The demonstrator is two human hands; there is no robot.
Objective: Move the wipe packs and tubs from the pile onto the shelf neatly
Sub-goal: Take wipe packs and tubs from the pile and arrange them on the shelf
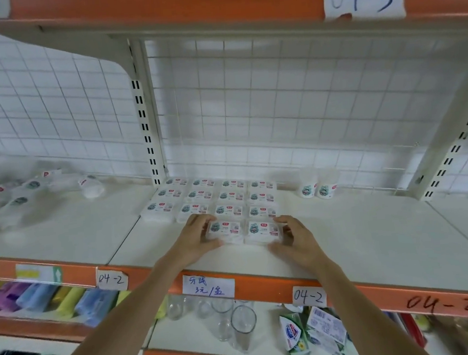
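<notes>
With the left hand [196, 234] and right hand [291, 233] each grasping a near wipe pack [225, 229] in curled fingers, square both against the far rows (edges flush) before releasing.

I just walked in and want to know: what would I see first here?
Two hands, the left hand and right hand, set two wipe packs at the front of a neat grid of packs mid-shelf. Two wipe tubs stand behind on the right, and a messy pile lies far left.
</notes>
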